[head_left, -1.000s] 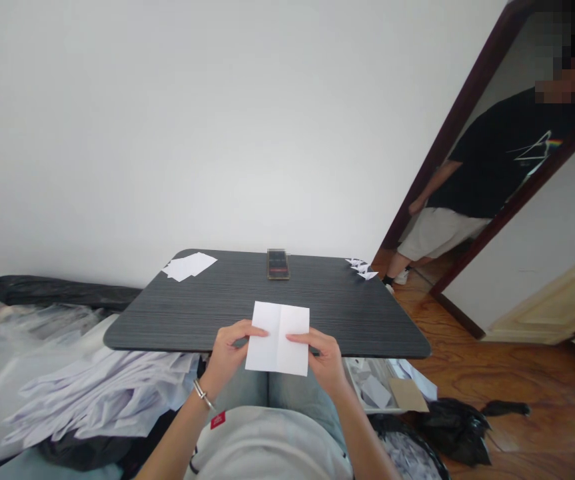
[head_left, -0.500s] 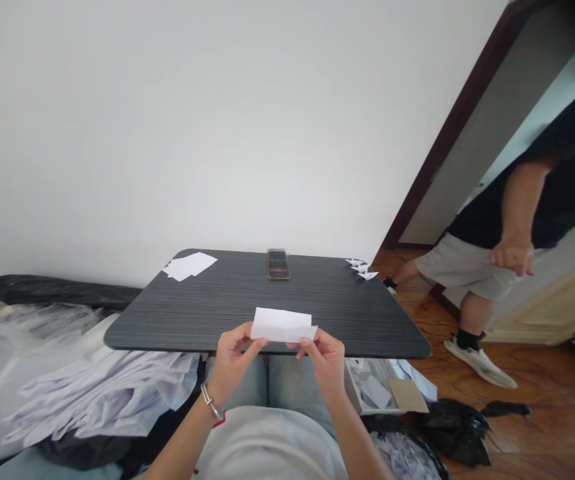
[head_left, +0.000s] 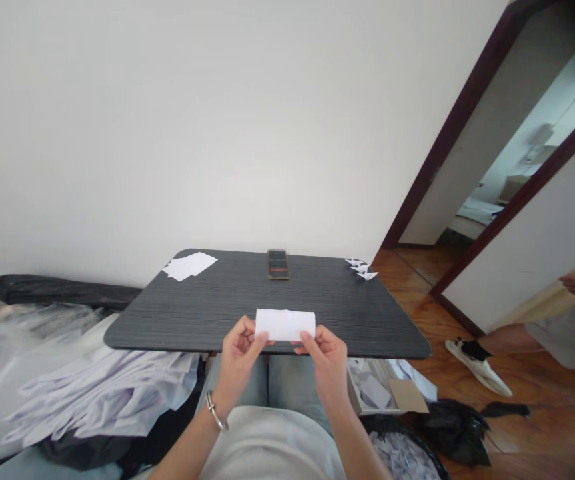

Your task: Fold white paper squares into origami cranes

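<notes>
A folded sheet of white paper (head_left: 285, 325), now a neat wide rectangle, is held near the front edge of the dark table (head_left: 237, 293). My left hand (head_left: 241, 347) pinches its left end, thumb on the near face and fingers curled behind. At the opposite end my right hand (head_left: 323, 348) grips it the same way. Loose white sheets (head_left: 190, 266) lie at the table's back left. Several small folded paper figures (head_left: 363, 268) stand in a row at the back right.
A phone (head_left: 278, 265) rests at the back centre by the wall. Left of the table is a heap of white cloth or paper (head_left: 107, 393). Below right are a box of papers (head_left: 380, 393) and a black bag (head_left: 454, 430). Another person's leg (head_left: 507, 341) shows at far right.
The paper's two folded layers now line up as one even rectangle, and both thumbs have come onto its near face. The other person has moved right, partly out of view.
</notes>
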The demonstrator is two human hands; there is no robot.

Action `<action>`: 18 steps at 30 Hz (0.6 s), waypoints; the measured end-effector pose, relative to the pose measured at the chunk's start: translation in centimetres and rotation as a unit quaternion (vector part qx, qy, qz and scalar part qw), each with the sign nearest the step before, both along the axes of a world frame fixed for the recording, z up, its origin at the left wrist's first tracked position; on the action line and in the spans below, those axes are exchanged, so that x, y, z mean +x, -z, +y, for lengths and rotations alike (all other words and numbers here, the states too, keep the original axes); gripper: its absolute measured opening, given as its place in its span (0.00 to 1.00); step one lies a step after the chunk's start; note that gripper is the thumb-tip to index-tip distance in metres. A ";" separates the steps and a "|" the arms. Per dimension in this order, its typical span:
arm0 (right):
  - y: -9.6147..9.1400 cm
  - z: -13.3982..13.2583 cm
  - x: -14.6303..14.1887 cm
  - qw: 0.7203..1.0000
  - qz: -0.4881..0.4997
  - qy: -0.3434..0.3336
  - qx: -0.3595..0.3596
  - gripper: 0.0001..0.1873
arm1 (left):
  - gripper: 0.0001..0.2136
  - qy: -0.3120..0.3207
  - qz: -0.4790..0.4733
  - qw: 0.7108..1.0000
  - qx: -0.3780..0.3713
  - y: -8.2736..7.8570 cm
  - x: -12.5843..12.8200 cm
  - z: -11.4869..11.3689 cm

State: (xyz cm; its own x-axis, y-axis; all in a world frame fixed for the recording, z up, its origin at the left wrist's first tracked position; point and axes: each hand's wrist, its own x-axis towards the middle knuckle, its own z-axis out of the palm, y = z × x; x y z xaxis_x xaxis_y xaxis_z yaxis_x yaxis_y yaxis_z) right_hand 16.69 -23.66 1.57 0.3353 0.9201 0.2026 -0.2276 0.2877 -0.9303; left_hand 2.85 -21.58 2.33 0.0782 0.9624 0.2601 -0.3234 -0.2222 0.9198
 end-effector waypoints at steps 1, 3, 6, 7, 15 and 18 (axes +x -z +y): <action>0.0 0.0 0.0 1.000 -0.002 0.002 -0.002 0.11 | 0.11 0.003 -0.001 1.000 -0.006 0.0 0.0 0.0; 0.0 0.0 0.1 1.000 -0.006 0.006 -0.003 0.11 | 0.12 0.000 0.001 1.000 -0.018 -0.1 0.1 0.0; 0.1 0.0 0.1 1.000 -0.010 0.012 -0.006 0.11 | 0.13 -0.022 0.011 0.999 -0.026 0.0 0.3 0.1; 0.1 0.1 0.0 1.000 -0.011 0.014 -0.008 0.12 | 0.13 -0.030 0.015 0.999 -0.024 0.1 0.4 0.1; 0.1 0.1 -0.1 1.000 -0.007 0.024 -0.016 0.12 | 0.14 -0.070 0.030 0.997 -0.019 -0.3 0.7 -0.2; 0.1 0.1 -0.1 0.999 -0.004 0.027 -0.017 0.12 | 0.14 -0.075 0.030 0.997 -0.022 -0.3 0.8 -0.2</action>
